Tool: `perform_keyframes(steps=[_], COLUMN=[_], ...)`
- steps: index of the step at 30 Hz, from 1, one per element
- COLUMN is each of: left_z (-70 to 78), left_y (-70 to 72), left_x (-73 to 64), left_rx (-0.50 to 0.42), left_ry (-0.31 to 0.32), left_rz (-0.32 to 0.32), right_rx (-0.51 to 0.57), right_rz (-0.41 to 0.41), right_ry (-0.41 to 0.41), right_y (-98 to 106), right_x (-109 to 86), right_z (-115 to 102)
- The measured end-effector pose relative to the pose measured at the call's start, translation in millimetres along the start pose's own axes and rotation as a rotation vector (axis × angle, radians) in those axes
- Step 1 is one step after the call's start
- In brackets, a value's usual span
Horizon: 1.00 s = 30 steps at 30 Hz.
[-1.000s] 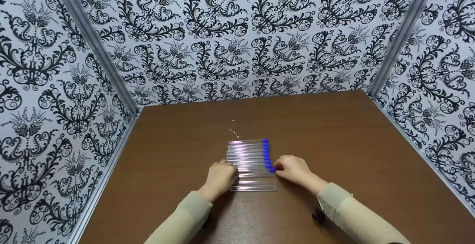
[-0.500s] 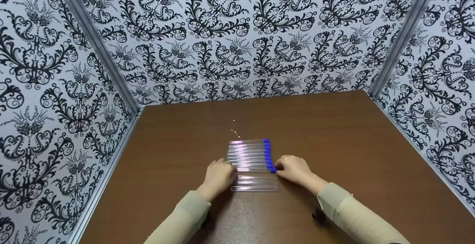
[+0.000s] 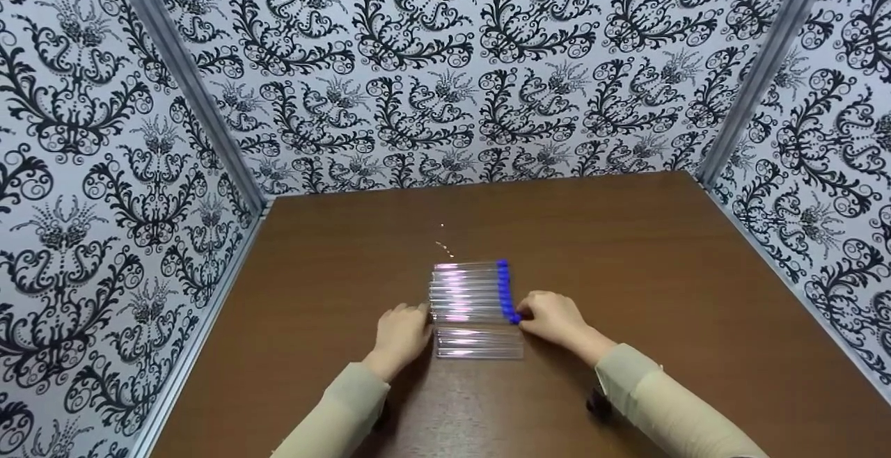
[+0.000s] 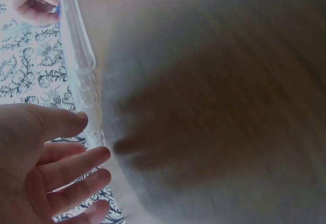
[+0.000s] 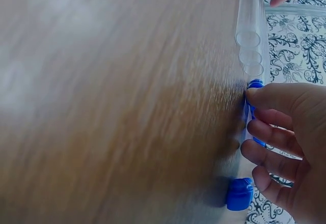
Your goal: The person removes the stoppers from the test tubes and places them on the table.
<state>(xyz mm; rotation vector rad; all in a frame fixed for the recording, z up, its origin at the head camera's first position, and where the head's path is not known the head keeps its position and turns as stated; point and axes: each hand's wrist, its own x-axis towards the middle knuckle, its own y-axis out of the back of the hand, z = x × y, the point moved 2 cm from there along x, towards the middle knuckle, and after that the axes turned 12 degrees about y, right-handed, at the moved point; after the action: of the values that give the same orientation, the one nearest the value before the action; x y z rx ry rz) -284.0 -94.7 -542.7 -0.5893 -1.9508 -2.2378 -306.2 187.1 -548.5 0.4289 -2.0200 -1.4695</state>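
A row of clear test tubes [image 3: 466, 294] with blue caps lies side by side on the table, caps to the right. In front of it lie a few uncapped clear tubes [image 3: 480, 346], their open mouths showing in the right wrist view. My right hand [image 3: 553, 315] pinches the blue cap [image 5: 254, 84] at the near end of the row between thumb and index finger; its other fingers curl loosely. Just left of the tubes' rounded ends is my left hand [image 3: 401, 336]. In the left wrist view its fingers are relaxed and spread, holding nothing.
A loose blue cap [image 5: 239, 194] lies on the table beside the right hand's little finger, hidden in the head view. Patterned walls [image 3: 445, 96] enclose the brown table [image 3: 348, 249] at the back and both sides.
My left hand has drawn off to the left from the tubes' rounded ends. An uncapped tube has shifted nearer to the front group. The right hand stays at the cap.
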Motion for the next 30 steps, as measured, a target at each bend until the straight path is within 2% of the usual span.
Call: perform_keyframes(steps=[3, 10, 16, 30], left_z=[2.0, 4.4, 5.4, 3.6], left_y=[-0.8, -5.8, -7.0, 7.3], left_x=[-1.1, -2.6, -3.0, 1.8], left_rx=[-0.001, -0.027, -0.044, -0.116], left_ry=[0.009, 0.0, 0.014, 0.001], left_rz=[-0.012, 0.022, 0.025, 0.098], right_rx=[0.001, -0.021, -0.013, 0.014], right_rz=[0.001, 0.008, 0.007, 0.02], right_ry=[0.001, 0.015, 0.011, -0.044], right_y=[0, 0, 0, 10], right_x=[0.1, -1.2, -1.1, -1.3], right_z=[-1, -2, -4, -8])
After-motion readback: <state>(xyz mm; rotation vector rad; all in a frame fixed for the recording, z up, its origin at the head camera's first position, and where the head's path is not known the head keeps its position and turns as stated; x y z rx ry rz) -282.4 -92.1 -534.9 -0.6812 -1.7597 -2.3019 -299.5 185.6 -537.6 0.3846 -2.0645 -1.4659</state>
